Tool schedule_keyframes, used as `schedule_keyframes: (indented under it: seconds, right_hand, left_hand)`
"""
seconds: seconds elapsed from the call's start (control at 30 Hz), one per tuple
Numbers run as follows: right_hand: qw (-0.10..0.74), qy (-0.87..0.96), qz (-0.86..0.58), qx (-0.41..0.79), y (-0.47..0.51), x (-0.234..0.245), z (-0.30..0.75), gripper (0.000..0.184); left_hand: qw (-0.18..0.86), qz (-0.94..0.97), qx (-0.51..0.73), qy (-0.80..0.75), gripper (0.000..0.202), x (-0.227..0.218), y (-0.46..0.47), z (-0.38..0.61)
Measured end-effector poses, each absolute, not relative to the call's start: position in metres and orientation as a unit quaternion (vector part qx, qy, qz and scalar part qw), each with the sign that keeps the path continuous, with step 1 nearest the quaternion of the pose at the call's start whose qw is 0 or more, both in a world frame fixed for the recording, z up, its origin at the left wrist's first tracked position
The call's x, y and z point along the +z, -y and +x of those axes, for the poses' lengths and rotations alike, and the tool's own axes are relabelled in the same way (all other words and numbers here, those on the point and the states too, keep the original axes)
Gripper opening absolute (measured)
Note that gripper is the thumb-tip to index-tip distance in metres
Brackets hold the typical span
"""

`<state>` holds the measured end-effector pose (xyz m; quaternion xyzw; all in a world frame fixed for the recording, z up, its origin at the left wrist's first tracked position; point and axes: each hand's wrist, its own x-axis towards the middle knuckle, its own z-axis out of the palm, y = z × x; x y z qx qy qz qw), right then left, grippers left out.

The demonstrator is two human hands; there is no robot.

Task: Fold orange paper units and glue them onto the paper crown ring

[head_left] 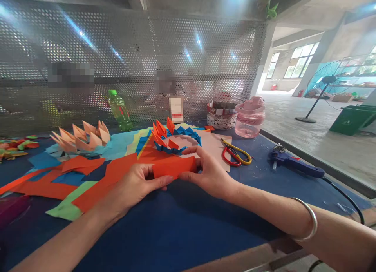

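My left hand [138,185] and my right hand [207,172] together pinch a small folded orange paper strip [174,167] just above the blue table. The left fingers close on its left end, the right fingers on its right end and top edge. A silver bangle [308,219] sits on my right wrist. Right behind the strip lies a half-built ring of folded orange and blue paper pieces [176,138].
Loose orange, blue and green paper sheets [85,174] cover the left of the blue table [176,233]. Peach folded pieces [79,138], a green bottle [119,109], red-and-yellow scissors [235,152], a blue glue gun [293,164], a pink jar [249,117] and a woven bowl [221,115] stand around. A perforated metal screen [132,60] closes the back.
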<state>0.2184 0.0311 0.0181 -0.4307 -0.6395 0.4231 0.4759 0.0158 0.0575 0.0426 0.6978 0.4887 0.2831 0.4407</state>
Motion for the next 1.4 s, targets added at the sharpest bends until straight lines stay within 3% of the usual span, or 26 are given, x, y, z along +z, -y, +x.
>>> schedule_keyframes:
  seconds: [0.3, 0.57, 0.93, 1.4]
  right_hand:
    - [0.508, 0.631, -0.433, 0.395, -0.046, 0.015, 0.232, 0.046]
    - [0.483, 0.692, -0.438, 0.31, -0.044, 0.012, 0.232, 0.045]
    - [0.435, 0.746, -0.45, 0.229, -0.034, 0.02, 0.228, 0.042]
    - [0.431, 0.759, -0.437, 0.217, -0.031, 0.02, 0.227, 0.039]
  left_hand:
    - [0.442, 0.668, 0.306, -0.515, 0.037, 0.047, -0.071, 0.002]
    - [0.537, 0.574, 0.38, -0.488, 0.038, 0.046, -0.075, -0.002]
    - [0.616, 0.617, 0.303, -0.385, 0.023, 0.05, -0.066, 0.001]
    - [0.658, 0.587, 0.266, -0.39, 0.028, 0.047, -0.067, 0.0]
